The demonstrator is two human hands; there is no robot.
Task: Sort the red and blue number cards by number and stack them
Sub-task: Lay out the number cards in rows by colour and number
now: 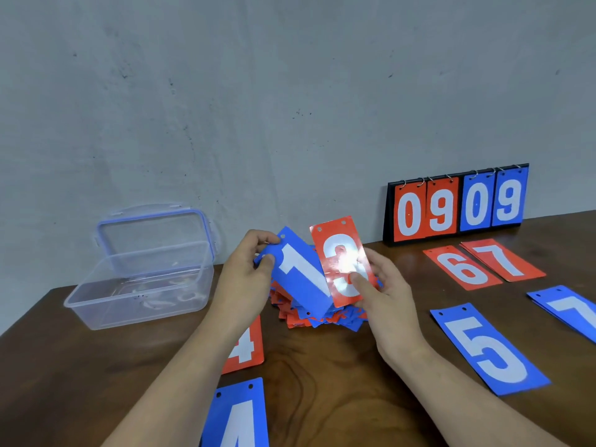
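Scoreboard [458, 204] reads 0909. Held: blue 1 [296, 275], red 3 [338, 253]. Lying: red 4 [248, 346], red 6 [461, 267], red 7 [506, 259], blue 4 [238, 417], blue 5 [487, 346], blue 7 [571, 308]

- Plain indoor room, most like a home or a simple workroom; cannot tell which.
- Bare grey plastered wall [290, 91] from 10 to 2 o'clock, scuffed and speckled with dark marks.
- Dark wooden surface [322, 366] set against it, grain and a knot showing.
- Household-type clear plastic box [138, 298] with clip lid at 9 o'clock; flip scoreboard [458, 204] at 2 o'clock; loose number cards [487, 350] at 4 o'clock.
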